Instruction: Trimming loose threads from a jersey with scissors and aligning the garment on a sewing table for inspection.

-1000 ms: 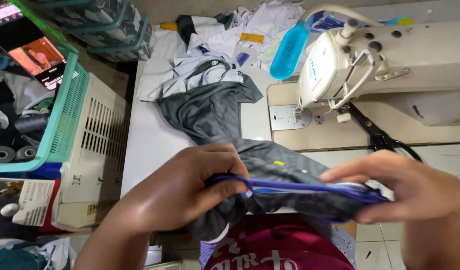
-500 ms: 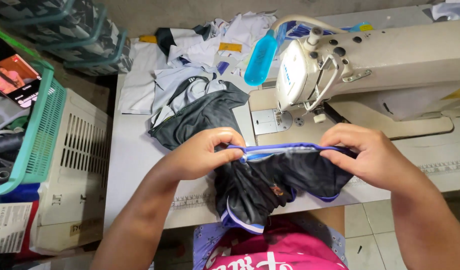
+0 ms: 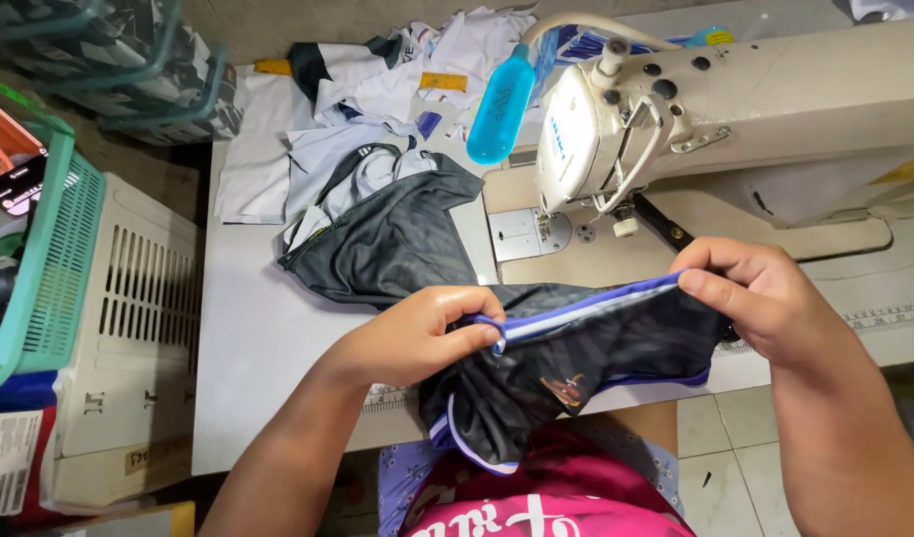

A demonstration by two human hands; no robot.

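- Two hands, one garment: the left hand (image 3: 417,333) and right hand (image 3: 750,298) each pinch the blue-trimmed edge of a dark garment (image 3: 566,373), stretching that edge taut between them.
- Both grips are clamped on the trim, thumbs pressed against fingers; the cloth sags below the grips, over the near table edge toward the lap.
- One sewing machine (image 3: 676,109) stands just beyond the right hand, its needle plate lying between the two grips and farther away.
- One blue bottle (image 3: 502,104) leans beside the machine head, well beyond the left hand.
- A second dark garment (image 3: 387,244) lies just past the left hand; a heap of white pieces (image 3: 328,129) sits farther out.
- Bare table (image 3: 248,338) opens to the left of the left hand, up to its edge; two baskets, one green (image 3: 54,259) and one white (image 3: 129,348), stand beyond it.
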